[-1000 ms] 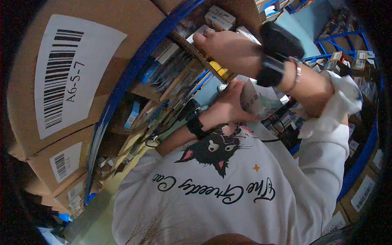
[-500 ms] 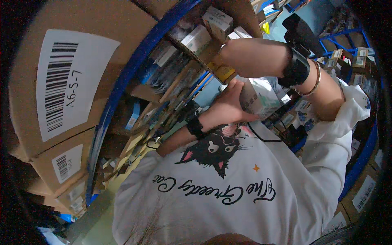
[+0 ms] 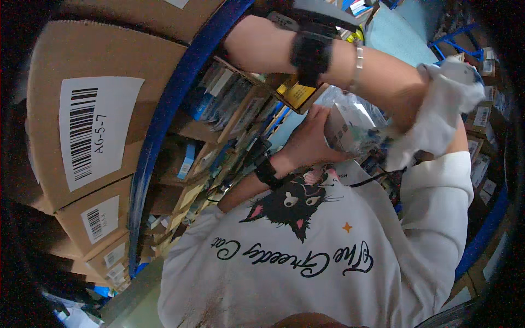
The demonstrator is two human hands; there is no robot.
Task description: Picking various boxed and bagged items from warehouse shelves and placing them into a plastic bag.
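My left hand grips a clear plastic-wrapped white box low beneath my right arm, its fingers wrapped along the left side. My right hand reaches up to the open cardboard carton on the shelf, by the blue beam; its fingers are hidden. A yellow package shows inside that carton under my wrist. Both wrists carry black devices, and a bracelet circles my right one.
Large cardboard boxes with white barcode labels fill the left side. Lower shelves hold flat packages and a narrow blue box. Blue racking with more cartons lines the right.
My right hand and forearm have shifted up and left toward the beam, covering the small white boxes seen earlier. My left hand keeps its grip on the wrapped box, with little movement.
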